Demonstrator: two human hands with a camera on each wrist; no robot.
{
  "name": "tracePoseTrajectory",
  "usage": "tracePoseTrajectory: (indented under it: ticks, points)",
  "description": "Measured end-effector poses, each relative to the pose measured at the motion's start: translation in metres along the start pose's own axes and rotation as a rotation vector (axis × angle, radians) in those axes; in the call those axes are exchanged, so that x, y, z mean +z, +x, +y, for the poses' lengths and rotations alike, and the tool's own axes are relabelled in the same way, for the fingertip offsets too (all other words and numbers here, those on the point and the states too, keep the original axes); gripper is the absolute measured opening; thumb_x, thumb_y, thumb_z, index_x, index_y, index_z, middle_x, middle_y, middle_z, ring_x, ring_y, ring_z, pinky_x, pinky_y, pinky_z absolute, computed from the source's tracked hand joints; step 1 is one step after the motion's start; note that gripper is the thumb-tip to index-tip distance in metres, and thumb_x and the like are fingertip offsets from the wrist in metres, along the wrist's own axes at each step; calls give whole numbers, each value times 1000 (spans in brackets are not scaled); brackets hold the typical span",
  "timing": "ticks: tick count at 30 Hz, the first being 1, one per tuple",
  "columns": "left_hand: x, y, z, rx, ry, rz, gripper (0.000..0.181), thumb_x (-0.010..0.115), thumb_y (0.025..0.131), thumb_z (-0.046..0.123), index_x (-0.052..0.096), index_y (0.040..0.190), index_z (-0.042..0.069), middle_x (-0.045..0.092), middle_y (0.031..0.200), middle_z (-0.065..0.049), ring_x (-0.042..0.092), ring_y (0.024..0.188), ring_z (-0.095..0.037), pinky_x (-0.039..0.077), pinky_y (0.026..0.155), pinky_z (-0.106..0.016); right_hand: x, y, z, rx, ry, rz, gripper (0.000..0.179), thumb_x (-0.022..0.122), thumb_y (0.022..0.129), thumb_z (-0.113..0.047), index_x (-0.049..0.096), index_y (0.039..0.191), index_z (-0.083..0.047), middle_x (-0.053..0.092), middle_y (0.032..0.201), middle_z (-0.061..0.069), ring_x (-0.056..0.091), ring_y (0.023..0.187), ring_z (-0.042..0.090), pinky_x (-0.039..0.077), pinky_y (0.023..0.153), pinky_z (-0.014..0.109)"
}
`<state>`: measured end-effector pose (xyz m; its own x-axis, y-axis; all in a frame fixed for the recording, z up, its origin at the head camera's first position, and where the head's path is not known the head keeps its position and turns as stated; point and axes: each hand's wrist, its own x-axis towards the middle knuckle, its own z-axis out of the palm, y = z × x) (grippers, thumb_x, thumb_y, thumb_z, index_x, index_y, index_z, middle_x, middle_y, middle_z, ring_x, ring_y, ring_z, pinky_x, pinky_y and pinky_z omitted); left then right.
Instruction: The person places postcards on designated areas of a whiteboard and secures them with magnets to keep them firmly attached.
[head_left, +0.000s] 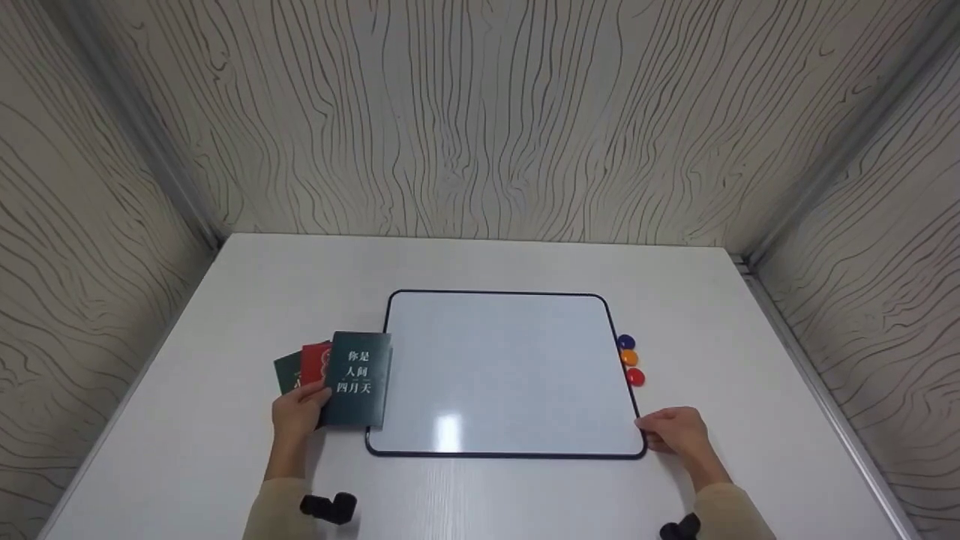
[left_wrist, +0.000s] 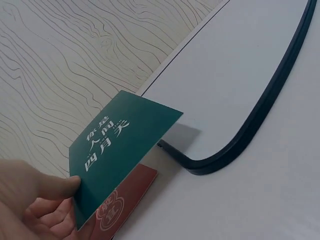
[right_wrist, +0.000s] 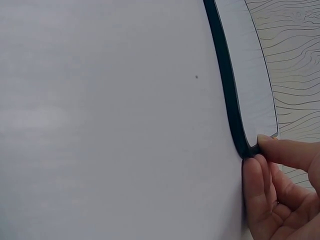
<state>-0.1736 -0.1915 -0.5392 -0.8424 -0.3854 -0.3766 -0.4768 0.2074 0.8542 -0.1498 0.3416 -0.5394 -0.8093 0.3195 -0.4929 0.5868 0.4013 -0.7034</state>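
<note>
My left hand [head_left: 298,411] pinches a dark green card [head_left: 358,379] with white Chinese characters by its lower left edge. In the left wrist view the green card [left_wrist: 117,150] is tilted and raised, its thumb side nearest me. It overlaps the left edge of a black-framed whiteboard [head_left: 502,360]. A red card [head_left: 313,364] with a white pattern lies partly behind it, with another green card [head_left: 287,375] farther left. At the whiteboard's lower right corner, my right hand [head_left: 679,433] pinches the black frame [right_wrist: 230,100] between thumb and fingers.
Purple [head_left: 627,342], orange [head_left: 630,358] and red round magnets [head_left: 635,377] line the whiteboard's right edge. All stand on a white table [head_left: 480,266], with wood-grain panels [head_left: 480,120] at the back and both sides.
</note>
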Motion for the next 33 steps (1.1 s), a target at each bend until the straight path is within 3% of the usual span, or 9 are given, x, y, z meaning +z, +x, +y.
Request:
tracePoseTrajectory:
  ticks: [5, 11, 15, 18, 21, 28, 33]
  points:
    - [2, 2, 1, -20, -8, -56, 43, 53, 97, 15, 50, 137, 0, 42, 146, -28, 43, 132, -39, 36, 116, -51, 0, 0, -1, 28, -11, 1, 33, 67, 87, -15, 62, 111, 9, 65, 78, 5, 59, 69, 13, 55, 63, 19]
    - [7, 3, 1, 0, 3, -79, 44, 55, 96, 17, 50, 137, 0, 43, 145, -28, 45, 128, -38, 42, 110, -49, 0, 0, 0, 33, -16, 0, 35, 67, 88, -17, 62, 112, 8, 65, 79, 6, 59, 71, 13, 55, 64, 18]
    - [10, 2, 4, 12, 20, -83, 44, 56, 95, 16, 51, 136, 0, 46, 141, -28, 48, 119, -35, 50, 92, -33, 0, -1, 0, 36, -18, -1, 36, 68, 87, -17, 62, 113, 8, 65, 80, 6, 60, 71, 13, 55, 64, 18]
    - [12, 0, 5, 28, 34, -83, 43, 57, 95, 16, 53, 134, 0, 49, 138, -28, 50, 113, -32, 46, 78, -20, 0, -1, 0, 29, -11, 1, 35, 68, 87, -16, 63, 111, 8, 64, 77, 5, 60, 70, 12, 55, 63, 18]
    - [14, -2, 5, 40, 26, -84, 42, 59, 94, 15, 56, 132, 0, 51, 136, -28, 54, 110, -29, 45, 74, -16, 0, -1, 0, 0, 5, -2, 32, 68, 85, -14, 64, 107, 10, 64, 72, 2, 60, 65, 10, 55, 61, 18]
    - [20, -4, 6, 57, 0, -108, 38, 60, 93, 16, 60, 127, -2, 58, 130, -27, 61, 99, -21, 48, 71, -18, -1, -1, 0, -18, 17, -3, 30, 68, 85, -13, 65, 105, 9, 64, 70, 1, 61, 63, 9, 56, 59, 18]
    - [23, -4, 5, 34, 1, -119, 38, 60, 93, 15, 60, 128, 0, 58, 131, -25, 61, 104, -25, 53, 80, -25, -1, -1, 0, -7, 5, -3, 33, 68, 86, -14, 63, 108, 10, 64, 72, 2, 61, 65, 9, 56, 61, 19]
